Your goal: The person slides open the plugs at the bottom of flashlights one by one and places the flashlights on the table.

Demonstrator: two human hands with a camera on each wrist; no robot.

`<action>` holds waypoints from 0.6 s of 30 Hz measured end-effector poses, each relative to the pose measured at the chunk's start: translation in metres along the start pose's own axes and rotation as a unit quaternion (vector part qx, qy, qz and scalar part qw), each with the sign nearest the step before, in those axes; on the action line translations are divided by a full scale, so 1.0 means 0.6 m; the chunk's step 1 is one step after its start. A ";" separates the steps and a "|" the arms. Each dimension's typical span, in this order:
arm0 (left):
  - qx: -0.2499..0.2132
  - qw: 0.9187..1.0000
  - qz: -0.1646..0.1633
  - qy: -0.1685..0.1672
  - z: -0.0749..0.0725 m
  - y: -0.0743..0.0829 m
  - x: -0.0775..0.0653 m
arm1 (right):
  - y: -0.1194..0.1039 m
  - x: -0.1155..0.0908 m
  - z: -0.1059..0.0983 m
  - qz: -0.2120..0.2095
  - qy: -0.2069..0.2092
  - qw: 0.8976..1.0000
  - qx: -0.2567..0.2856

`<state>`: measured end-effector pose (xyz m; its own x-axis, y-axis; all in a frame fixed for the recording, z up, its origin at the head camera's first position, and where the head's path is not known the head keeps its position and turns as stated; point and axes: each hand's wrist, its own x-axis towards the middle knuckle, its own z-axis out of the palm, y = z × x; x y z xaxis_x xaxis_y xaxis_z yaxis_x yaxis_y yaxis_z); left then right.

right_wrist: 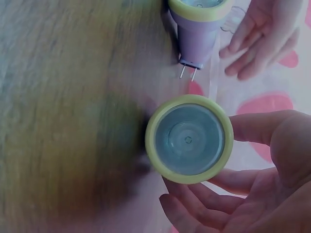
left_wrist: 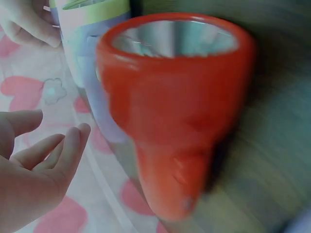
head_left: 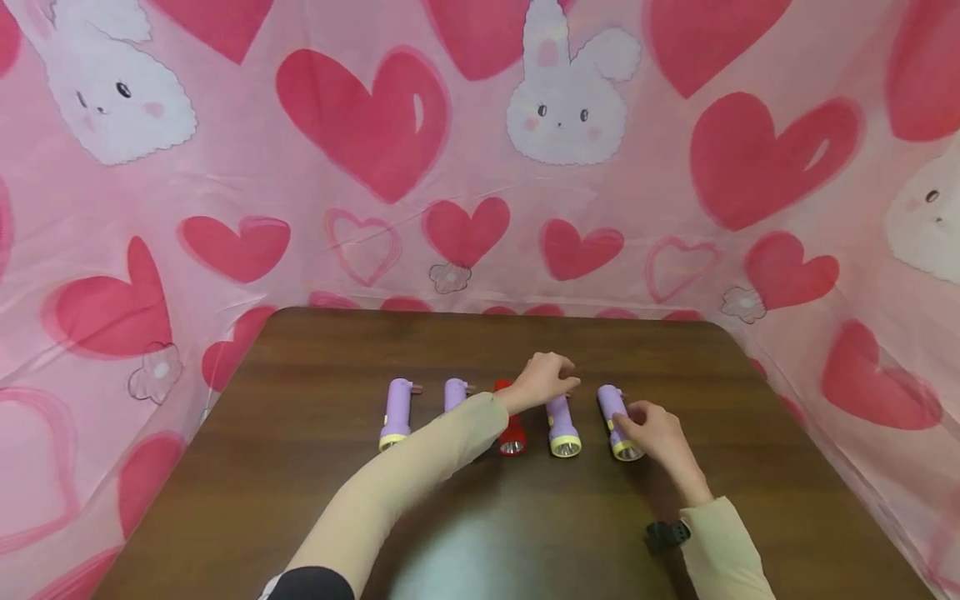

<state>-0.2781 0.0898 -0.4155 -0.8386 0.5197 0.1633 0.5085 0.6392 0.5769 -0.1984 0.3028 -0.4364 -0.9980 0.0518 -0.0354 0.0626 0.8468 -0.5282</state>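
Observation:
A purple flashlight [head_left: 611, 402] with a yellow rim lies at the right end of a row. My right hand [head_left: 660, 432] holds it, thumb on one side and fingers on the other; the right wrist view shows its round lens [right_wrist: 188, 140] head-on. My left hand [head_left: 538, 383] hovers over the neighbouring purple flashlight [head_left: 562, 425], fingers loosely bent and holding nothing. Under the left wrist lies a red flashlight [head_left: 513, 437], partly hidden, which fills much of the left wrist view. Two metal prongs [right_wrist: 188, 73] stick out from the neighbouring purple flashlight.
Two more purple flashlights lie left of the red one: one at the far left [head_left: 397, 407], another [head_left: 454, 393] mostly covered by my left sleeve [head_left: 420, 467]. All rest on a dark wooden table [head_left: 300, 500]. A pink heart-patterned cloth [head_left: 480, 167] hangs around its far sides.

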 end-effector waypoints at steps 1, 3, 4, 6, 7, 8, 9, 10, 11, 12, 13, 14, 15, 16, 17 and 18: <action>-0.005 1.000 0.001 0.000 -0.004 -0.005 -0.005 | 0.000 -0.002 -0.001 0.002 0.000 1.000 0.000; -0.016 1.000 0.004 0.004 -0.013 -0.014 -0.015 | 0.001 -0.004 -0.004 0.002 0.005 1.000 -0.001; -0.021 1.000 0.006 0.007 -0.018 -0.019 -0.020 | 0.000 -0.005 -0.006 -0.001 0.010 1.000 -0.001; -0.026 1.000 0.006 0.017 -0.029 -0.029 -0.029 | 0.000 -0.006 -0.007 -0.008 0.020 1.000 -0.003; -0.029 0.999 0.005 0.020 -0.035 -0.034 -0.034 | 0.000 -0.007 -0.008 -0.014 0.026 1.000 -0.006; -0.030 0.999 0.005 0.024 -0.041 -0.039 -0.039 | 0.001 -0.008 -0.007 -0.019 0.033 0.999 -0.008; -0.030 0.999 0.003 0.027 -0.046 -0.044 -0.044 | 0.001 -0.009 -0.007 -0.025 0.038 0.999 -0.011; -0.031 0.999 0.003 0.030 -0.052 -0.050 -0.048 | 0.002 -0.009 -0.006 -0.032 0.043 0.998 -0.012; -0.033 0.999 0.004 0.033 -0.057 -0.055 -0.053 | 0.003 -0.009 -0.005 -0.039 0.048 0.998 -0.014; -0.035 0.999 0.004 0.036 -0.063 -0.061 -0.059 | 0.003 -0.010 -0.004 -0.045 0.052 0.998 -0.014; -0.033 0.999 0.006 0.041 -0.068 -0.067 -0.064 | 0.003 -0.011 -0.003 -0.052 0.057 0.997 -0.014; -0.028 0.998 0.008 0.048 -0.074 -0.072 -0.069 | 0.003 -0.012 -0.002 -0.059 0.061 0.996 -0.013; -0.027 0.998 0.009 0.055 -0.080 -0.078 -0.076 | 0.002 -0.013 -0.001 -0.067 0.065 0.996 -0.011; -0.023 0.998 0.010 0.062 -0.086 -0.083 -0.082 | 0.002 -0.014 -0.001 -0.075 0.071 0.995 -0.009; -0.021 0.997 0.008 0.068 -0.091 -0.088 -0.088 | 0.002 -0.016 0.000 -0.082 0.079 0.993 -0.008; -0.014 0.997 0.006 0.075 -0.096 -0.093 -0.094 | 0.002 -0.018 0.000 -0.091 0.087 0.992 -0.009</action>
<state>-0.2706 -0.0078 -0.4107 -0.8535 0.4350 0.2868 0.5144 0.6161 0.5964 -0.1877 0.3034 -0.4371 -0.9782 -0.0139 0.2071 -0.1176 0.8592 -0.4979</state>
